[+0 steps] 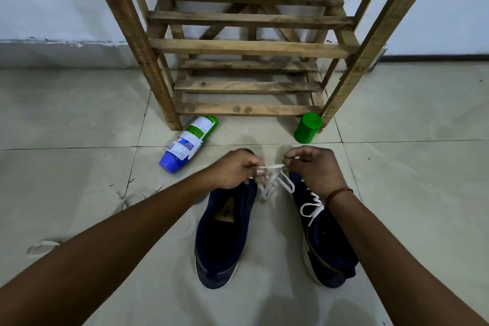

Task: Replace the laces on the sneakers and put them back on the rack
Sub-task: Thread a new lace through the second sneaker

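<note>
Two navy sneakers stand side by side on the tiled floor, toes pointing away from me. The left sneaker (pixel 222 235) shows no lace in its visible part. The right sneaker (pixel 324 243) carries a white lace woven through its eyelets. A loose white lace (pixel 274 177) is stretched between my hands above the gap between the shoes, with loops hanging below. My left hand (pixel 234 168) pinches one end and my right hand (pixel 312 167) pinches the other. The wooden shoe rack (pixel 248 47) stands just beyond, its slatted shelves bare.
A green and blue spray can (pixel 189 144) lies on its side by the rack's front left leg. A green cap (pixel 308 127) stands by the front right leg. Pale old laces (pixel 43 246) lie on the tiles at left. A white wall backs the rack.
</note>
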